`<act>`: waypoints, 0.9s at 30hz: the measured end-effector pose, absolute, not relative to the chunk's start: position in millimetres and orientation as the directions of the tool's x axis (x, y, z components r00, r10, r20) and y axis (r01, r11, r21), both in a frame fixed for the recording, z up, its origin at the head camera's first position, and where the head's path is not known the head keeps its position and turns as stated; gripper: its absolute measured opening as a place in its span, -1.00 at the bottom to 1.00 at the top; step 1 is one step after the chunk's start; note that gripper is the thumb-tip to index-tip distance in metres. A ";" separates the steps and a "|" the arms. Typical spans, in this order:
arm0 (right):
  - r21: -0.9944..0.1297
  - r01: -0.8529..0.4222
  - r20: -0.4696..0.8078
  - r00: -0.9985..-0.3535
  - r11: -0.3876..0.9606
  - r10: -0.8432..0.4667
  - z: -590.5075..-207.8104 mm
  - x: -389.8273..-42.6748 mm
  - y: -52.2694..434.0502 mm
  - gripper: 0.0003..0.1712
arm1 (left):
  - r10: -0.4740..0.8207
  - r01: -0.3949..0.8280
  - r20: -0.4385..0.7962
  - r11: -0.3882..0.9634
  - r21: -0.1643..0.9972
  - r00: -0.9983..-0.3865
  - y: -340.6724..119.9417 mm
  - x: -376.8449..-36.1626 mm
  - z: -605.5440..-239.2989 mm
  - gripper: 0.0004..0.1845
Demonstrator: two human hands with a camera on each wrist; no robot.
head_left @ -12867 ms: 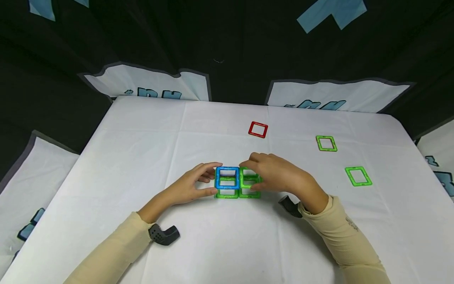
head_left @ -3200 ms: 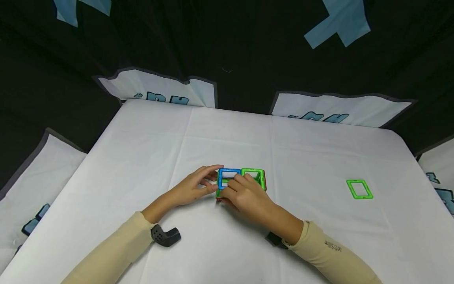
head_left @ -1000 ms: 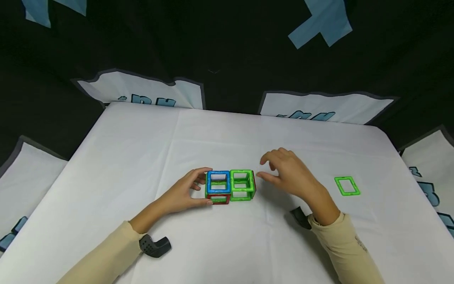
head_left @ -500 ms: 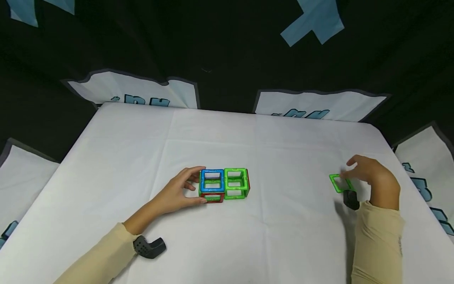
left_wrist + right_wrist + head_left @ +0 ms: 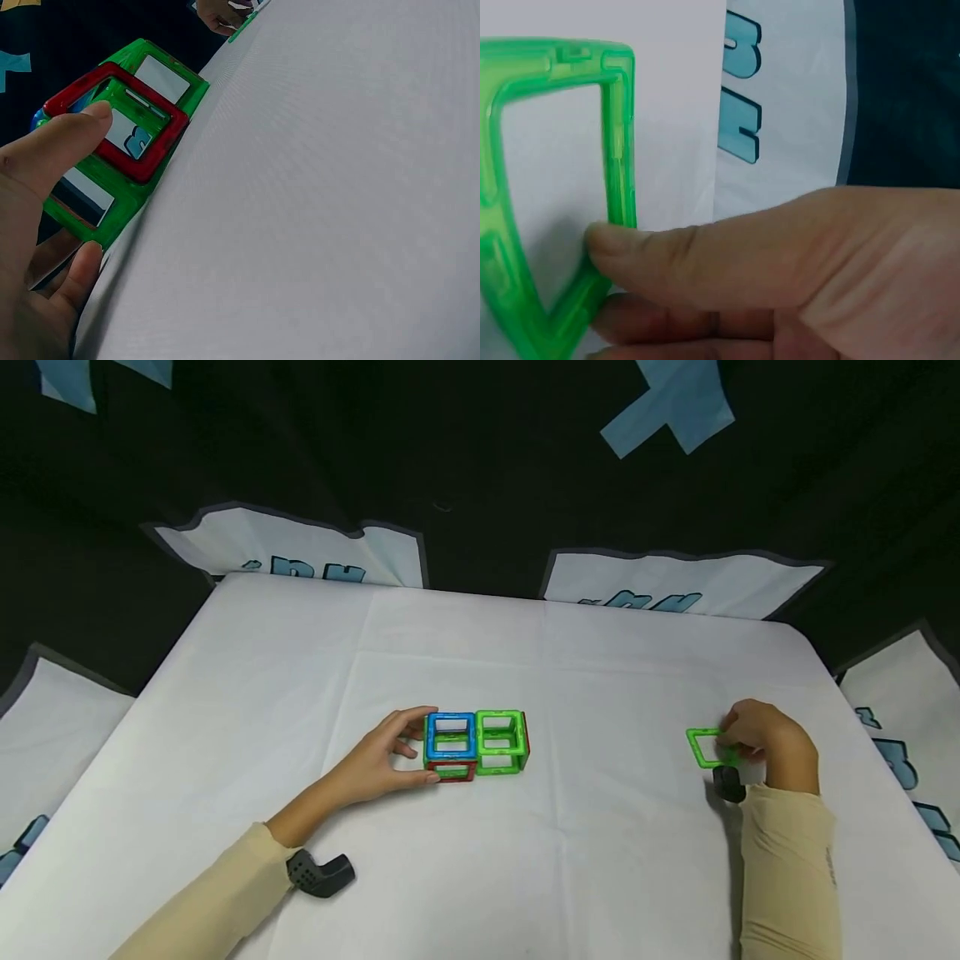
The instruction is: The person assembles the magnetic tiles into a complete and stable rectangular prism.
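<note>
Right hand: the right hand had left the block structure and now was far to the right on the table, where it pinched the loose green square between thumb and fingers; one second before it hovered just beside the structure with nothing in it
Green square: it was at the right side of the white table, well apart from the structure; in the right wrist view the thumb pressed on its lower corner, and whether it was already lifted I could not tell
Left hand: the left hand stayed at the left end of the structure, its fingers curled around the blue and red part; in the left wrist view one fingertip lay on the red frame
Structure: the two joined cubes of green, blue and red frames stood near the middle of the table, at the same place as before
Meaning: in my judgement the last loose piece was being fetched while the other hand kept the cubes steady, so the building seemed nearly finished
Others: dark cloth with pale blue patches behind the table
</note>
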State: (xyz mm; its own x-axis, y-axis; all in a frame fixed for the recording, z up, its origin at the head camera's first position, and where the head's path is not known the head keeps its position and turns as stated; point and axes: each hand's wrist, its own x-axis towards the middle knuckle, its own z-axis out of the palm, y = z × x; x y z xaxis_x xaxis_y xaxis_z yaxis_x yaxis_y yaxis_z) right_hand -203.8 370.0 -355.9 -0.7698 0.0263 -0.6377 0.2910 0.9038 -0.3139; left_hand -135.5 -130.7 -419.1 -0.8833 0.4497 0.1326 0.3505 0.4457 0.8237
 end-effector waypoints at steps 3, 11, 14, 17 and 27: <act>-0.339 0.245 -0.629 -0.777 0.908 -0.025 -357.1 -201.7 366.4 -0.65 | 0.455 0.352 0.131 0.444 0.824 -0.881 -129.2 -136.0 -419.3 -0.13; -0.337 0.154 -0.607 -0.789 0.929 -0.090 -362.4 -203.5 354.9 -0.77 | 0.455 0.349 0.122 0.458 0.818 -0.882 -128.3 -135.9 -423.8 -0.13; -0.330 0.118 -0.594 -0.797 0.936 -0.109 -363.3 -205.5 349.7 -0.75 | 0.454 0.356 0.131 0.456 0.816 -0.881 -128.6 -136.2 -422.5 -0.13; -0.325 0.107 -0.591 -0.799 0.940 -0.113 -363.2 -206.8 341.1 -0.71 | 0.454 0.361 0.137 0.452 0.816 -0.880 -129.0 -136.4 -421.2 -0.13; -0.328 -0.033 -0.515 -0.831 0.944 -0.208 -362.1 -204.9 302.2 -0.80 | 0.453 0.363 0.140 0.453 0.814 -0.880 -129.7 -135.6 -418.8 -0.14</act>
